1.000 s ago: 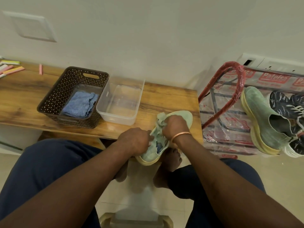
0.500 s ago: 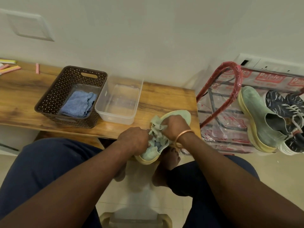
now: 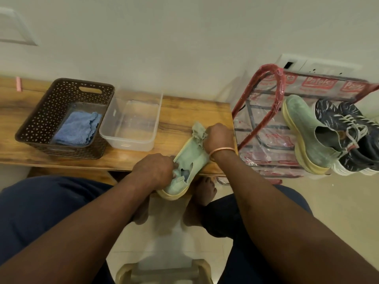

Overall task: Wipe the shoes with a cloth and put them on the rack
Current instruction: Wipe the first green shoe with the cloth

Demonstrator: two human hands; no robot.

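Item 1, wooden bench (image 3: 180, 111): carries all loose articles; a brown basket (image 3: 61, 87) with a blue cloth (image 3: 78, 128) sits toward its left end, a clear tub (image 3: 131, 144) just beside it. Item 2, red rack (image 3: 279, 89), plastic-wrapped, standing off the bench's right end; holds one pale green shoe (image 3: 305, 128) and a dark patterned pair (image 3: 336, 119). Item 3, matching pale green slip-on shoe (image 3: 192, 156): lies at the front right corner of the bench, toe toward the wall, heel overhanging the front edge. Judged light; knit upper soft and likely to collapse under pressure; thick yellowish sole the stiffer part. Best taken at the heel collar or along the sole, so the upper keeps its form under wiping. Item 4, left hand (image 3: 153, 171): fingers curled at the collar opening, gripping the heel end and steadying the shoe. Item 5, right hand (image 3: 218, 138), bangle at the wrist: closed into a fist on the cloth, pressing it against the toe. Item 6, pale green cloth (image 3: 199, 130): bunched, limp, a loose corner standing up beyond the knuckles.
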